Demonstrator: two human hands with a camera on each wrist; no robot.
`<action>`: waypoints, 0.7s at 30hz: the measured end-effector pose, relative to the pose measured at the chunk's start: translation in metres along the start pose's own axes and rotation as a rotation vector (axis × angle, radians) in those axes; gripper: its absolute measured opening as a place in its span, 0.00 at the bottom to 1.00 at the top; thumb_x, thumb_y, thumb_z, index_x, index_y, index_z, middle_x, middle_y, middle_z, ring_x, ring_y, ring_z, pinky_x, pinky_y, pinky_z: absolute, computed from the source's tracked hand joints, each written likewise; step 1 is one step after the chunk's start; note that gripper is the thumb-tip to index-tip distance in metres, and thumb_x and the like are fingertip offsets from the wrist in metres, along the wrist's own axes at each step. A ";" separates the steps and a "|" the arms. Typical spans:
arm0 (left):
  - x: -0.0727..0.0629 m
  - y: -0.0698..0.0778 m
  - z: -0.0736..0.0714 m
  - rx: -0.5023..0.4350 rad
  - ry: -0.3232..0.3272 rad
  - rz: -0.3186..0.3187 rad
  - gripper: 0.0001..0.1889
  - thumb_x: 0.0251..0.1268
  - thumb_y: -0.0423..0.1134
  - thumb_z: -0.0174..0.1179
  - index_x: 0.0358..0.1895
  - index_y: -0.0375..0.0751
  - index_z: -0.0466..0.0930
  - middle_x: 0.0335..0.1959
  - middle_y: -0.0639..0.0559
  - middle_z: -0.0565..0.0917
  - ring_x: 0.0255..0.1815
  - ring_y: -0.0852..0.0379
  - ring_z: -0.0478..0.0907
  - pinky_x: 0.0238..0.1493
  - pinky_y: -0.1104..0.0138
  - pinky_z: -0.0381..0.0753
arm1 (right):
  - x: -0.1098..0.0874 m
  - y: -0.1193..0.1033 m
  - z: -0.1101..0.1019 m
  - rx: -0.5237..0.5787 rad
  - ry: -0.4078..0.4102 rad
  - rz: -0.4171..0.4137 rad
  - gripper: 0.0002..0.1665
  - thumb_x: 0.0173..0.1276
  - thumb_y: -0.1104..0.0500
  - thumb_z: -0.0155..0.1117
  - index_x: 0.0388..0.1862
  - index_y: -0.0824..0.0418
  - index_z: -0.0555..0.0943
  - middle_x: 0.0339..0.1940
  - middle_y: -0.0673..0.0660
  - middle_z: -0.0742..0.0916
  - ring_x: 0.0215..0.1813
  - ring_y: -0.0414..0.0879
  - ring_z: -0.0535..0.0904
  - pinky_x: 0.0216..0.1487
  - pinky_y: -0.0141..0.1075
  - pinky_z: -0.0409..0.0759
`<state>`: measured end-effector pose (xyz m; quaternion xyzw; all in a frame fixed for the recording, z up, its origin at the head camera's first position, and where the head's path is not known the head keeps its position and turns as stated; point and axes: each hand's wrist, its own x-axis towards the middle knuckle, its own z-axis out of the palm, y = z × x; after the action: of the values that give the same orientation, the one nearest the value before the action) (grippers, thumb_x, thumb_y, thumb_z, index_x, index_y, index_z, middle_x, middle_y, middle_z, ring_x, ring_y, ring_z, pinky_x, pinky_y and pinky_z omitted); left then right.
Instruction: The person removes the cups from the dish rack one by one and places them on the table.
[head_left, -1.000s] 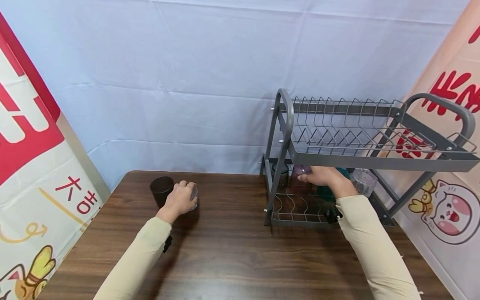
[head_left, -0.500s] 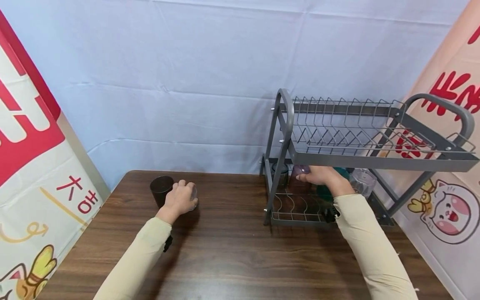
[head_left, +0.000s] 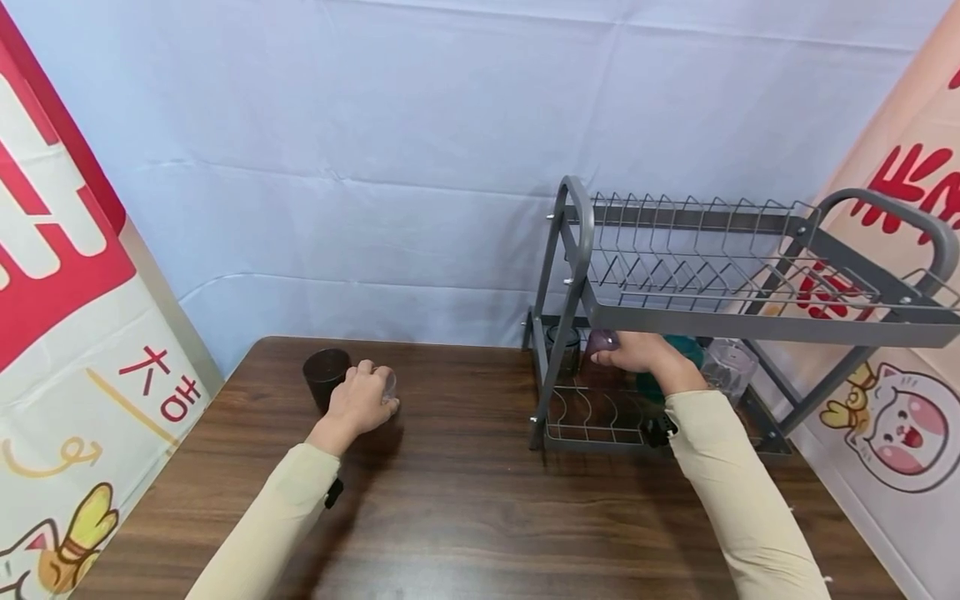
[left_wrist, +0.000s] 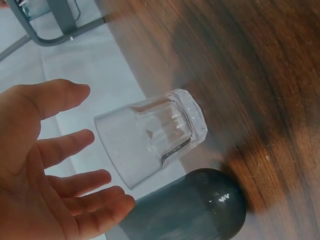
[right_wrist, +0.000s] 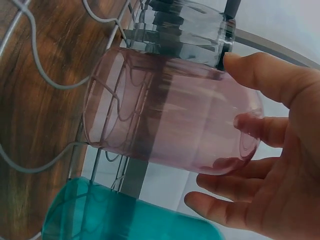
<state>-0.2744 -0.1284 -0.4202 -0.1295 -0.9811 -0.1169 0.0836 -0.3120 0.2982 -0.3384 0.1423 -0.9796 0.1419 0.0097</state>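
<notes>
My left hand [head_left: 358, 400] hovers over the open mouth of a clear drinking glass [left_wrist: 155, 135] with a thick faceted base, upright on the table. Its fingers are spread, and a small gap separates the fingertips from the rim in the left wrist view. A dark tumbler [head_left: 327, 379] stands close beside that glass. Inside the lower tier of the dish rack [head_left: 712, 317], my right hand [right_wrist: 270, 145] holds a pink glass [right_wrist: 170, 112] around its base, thumb on one side and fingers on the other. The pink glass is upside down, rim at the rack wires.
A grey-tinted glass [right_wrist: 182, 32] and a teal glass [right_wrist: 130, 212] flank the pink one. Another clear glass [head_left: 729, 365] stands at the rack's right end. The upper tier hangs over my right hand. A pale cloth backdrop [head_left: 420, 167] rises behind the wooden table [head_left: 465, 517].
Both hands stay almost in place. The head view shifts slightly, and my right forearm has drawn a little to the left.
</notes>
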 end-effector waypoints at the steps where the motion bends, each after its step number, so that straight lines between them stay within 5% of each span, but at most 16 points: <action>1: -0.001 0.001 -0.001 -0.001 0.000 0.001 0.24 0.56 0.45 0.65 0.53 0.36 0.75 0.50 0.35 0.70 0.44 0.40 0.68 0.30 0.54 0.74 | 0.000 0.000 0.001 0.005 0.004 -0.003 0.38 0.62 0.54 0.64 0.65 0.71 0.63 0.56 0.74 0.74 0.52 0.66 0.72 0.51 0.59 0.68; 21: -0.014 0.005 -0.005 0.016 0.005 0.010 0.27 0.53 0.47 0.67 0.55 0.39 0.75 0.46 0.37 0.71 0.39 0.43 0.70 0.28 0.53 0.74 | -0.003 0.001 0.008 0.096 0.057 0.012 0.39 0.62 0.57 0.65 0.67 0.70 0.61 0.59 0.75 0.70 0.57 0.68 0.68 0.54 0.60 0.65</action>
<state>-0.2589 -0.1282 -0.4172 -0.1334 -0.9812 -0.1090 0.0875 -0.3096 0.2981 -0.3462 0.1327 -0.9718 0.1927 0.0302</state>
